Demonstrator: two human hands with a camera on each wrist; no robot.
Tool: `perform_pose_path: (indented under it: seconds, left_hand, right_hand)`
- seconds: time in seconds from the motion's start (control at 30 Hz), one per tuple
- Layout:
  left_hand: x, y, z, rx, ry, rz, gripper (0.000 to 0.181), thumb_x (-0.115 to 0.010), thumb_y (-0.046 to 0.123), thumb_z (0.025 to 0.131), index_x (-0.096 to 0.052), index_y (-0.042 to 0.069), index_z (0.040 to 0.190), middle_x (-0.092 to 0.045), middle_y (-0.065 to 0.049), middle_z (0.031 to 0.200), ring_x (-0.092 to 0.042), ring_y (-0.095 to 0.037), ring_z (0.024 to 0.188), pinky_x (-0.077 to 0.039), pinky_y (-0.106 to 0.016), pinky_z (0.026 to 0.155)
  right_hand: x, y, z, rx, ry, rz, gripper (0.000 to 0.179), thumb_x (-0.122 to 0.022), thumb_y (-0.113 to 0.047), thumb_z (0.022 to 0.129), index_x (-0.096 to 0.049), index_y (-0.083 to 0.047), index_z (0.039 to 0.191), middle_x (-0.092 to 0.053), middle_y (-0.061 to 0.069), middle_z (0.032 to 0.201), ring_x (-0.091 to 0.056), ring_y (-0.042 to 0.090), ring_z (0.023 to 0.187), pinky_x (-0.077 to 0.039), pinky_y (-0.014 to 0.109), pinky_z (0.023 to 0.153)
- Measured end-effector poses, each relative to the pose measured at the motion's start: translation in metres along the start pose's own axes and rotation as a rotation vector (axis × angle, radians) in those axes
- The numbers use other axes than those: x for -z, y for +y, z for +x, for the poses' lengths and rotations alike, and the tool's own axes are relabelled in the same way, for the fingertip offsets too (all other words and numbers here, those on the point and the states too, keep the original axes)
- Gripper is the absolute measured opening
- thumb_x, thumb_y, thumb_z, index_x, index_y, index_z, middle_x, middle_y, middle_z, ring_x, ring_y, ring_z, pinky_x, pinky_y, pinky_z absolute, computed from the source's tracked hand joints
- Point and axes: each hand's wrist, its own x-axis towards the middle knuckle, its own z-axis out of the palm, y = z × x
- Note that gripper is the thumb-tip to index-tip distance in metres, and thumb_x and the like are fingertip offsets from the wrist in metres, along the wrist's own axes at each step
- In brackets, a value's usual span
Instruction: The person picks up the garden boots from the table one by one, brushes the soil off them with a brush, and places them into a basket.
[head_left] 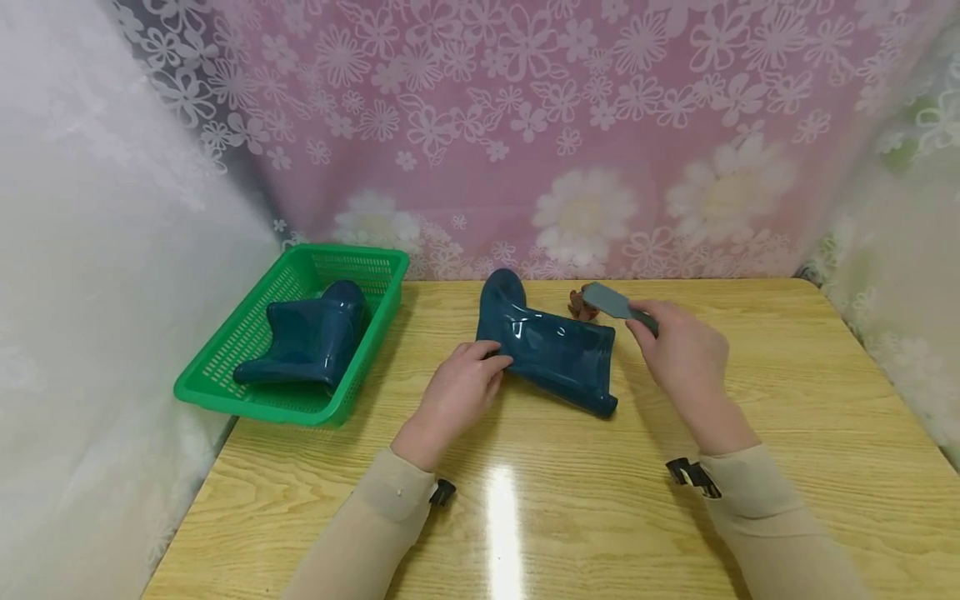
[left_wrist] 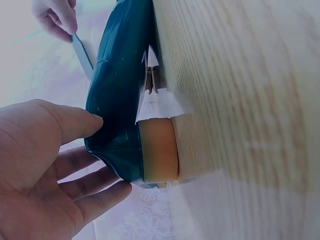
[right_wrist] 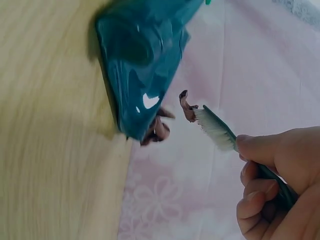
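A dark blue-green rain boot [head_left: 558,354] lies on its side, its toe pointing to the back and its shaft to the right. My left hand [head_left: 461,383] holds it near the heel, the thumb on the upper face and the fingers around the heel edge; an orange-tan sole part [left_wrist: 158,150] shows there. Beyond the shaft, my right hand [head_left: 686,350] grips the handle of a grey-green brush [head_left: 609,301] with white bristles [right_wrist: 214,129]. One curled brown scrap [right_wrist: 188,107] is at the bristle tips. More brown scraps [right_wrist: 159,131] lie behind the boot; their kind is unclear.
A green plastic basket [head_left: 258,408] stands at the table's left edge, holding a second rain boot [head_left: 315,337]. Behind the wooden table [head_left: 600,508] hangs a pink flowered curtain [head_left: 480,167]. Pale cloth [head_left: 75,292] hangs at the left side.
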Motion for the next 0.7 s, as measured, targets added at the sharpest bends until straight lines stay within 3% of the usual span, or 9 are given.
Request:
perform_pose_path:
  seconds: [0.27,0.5,0.7]
  left_hand:
    - [0.001,-0.001,0.000,0.007,-0.002,0.001,0.027,-0.075,0.015,0.109,-0.080,0.013,0.135,-0.069,-0.013,0.145,-0.065,-0.034,0.131,-0.056,-0.042,0.110]
    - [0.000,-0.001,0.000,0.005,-0.005,-0.004,0.027,-0.075,0.014,0.108,-0.080,0.013,0.135,-0.068,-0.013,0.145,-0.065,-0.034,0.131,-0.056,-0.042,0.109]
    - [0.000,-0.001,0.000,0.002,-0.006,-0.001,0.027,-0.074,0.015,0.109,-0.080,0.014,0.135,-0.068,-0.012,0.145,-0.065,-0.033,0.131,-0.056,-0.041,0.109]
  right_hand:
    - [0.001,0.015,0.012,-0.068,-0.027,-0.006,0.037,-0.075,-0.029,0.109,-0.075,-0.011,0.141,-0.074,0.025,0.126,-0.065,0.033,0.063,-0.037,0.042,0.046]
    - [-0.016,0.022,0.029,-0.043,-0.061,0.011,0.039,-0.073,-0.031,0.110,-0.073,-0.015,0.145,-0.074,0.022,0.132,-0.072,0.038,0.081,-0.045,0.046,0.053]
    - [-0.018,0.034,0.028,-0.070,-0.057,-0.015,0.036,-0.074,-0.029,0.109,-0.074,-0.013,0.141,-0.074,0.023,0.132,-0.072,0.038,0.077,-0.044,0.046,0.051]
